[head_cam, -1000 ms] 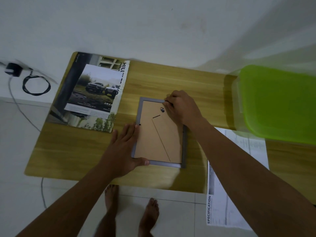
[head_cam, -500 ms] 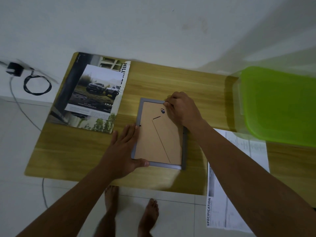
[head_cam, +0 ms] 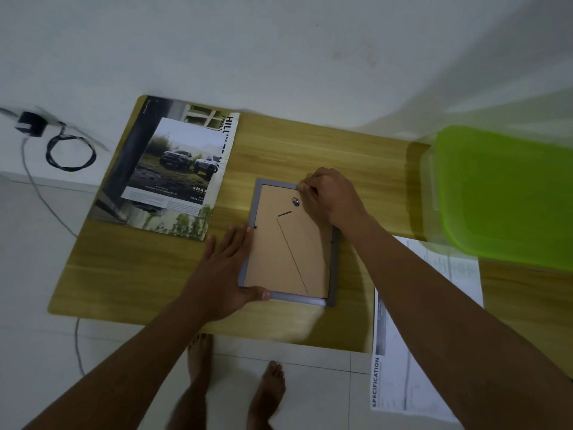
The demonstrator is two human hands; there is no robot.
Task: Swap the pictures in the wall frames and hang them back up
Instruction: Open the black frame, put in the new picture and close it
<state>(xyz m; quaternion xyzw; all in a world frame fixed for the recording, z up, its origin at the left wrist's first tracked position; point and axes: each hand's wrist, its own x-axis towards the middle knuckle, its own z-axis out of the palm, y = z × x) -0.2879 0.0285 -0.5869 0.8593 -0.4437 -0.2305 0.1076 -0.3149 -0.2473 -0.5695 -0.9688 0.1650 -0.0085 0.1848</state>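
- Frame (head_cam: pixel 288 252) lies face-down at the middle of the table (head_cam: pixel 310 144).
- Left hand (head_cam: pixel 223 274), fingers straight and thumb spread, braces the frame's 8 o'clock corner.
- Right hand (head_cam: pixel 331 197) curls at its 1 o'clock corner; I cannot tell whether it pinches anything.

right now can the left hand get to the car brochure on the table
Probably yes: the left hand lies flat on the frame at its left edge, and only bare table separates it from the car brochure, though it would have to let go of the frame.

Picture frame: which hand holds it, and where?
Left hand braces the picture frame at its lower-left corner, fingers straight, thumb on bottom rim. Right hand curls fingers onto the top rim; actual pinch unclear.
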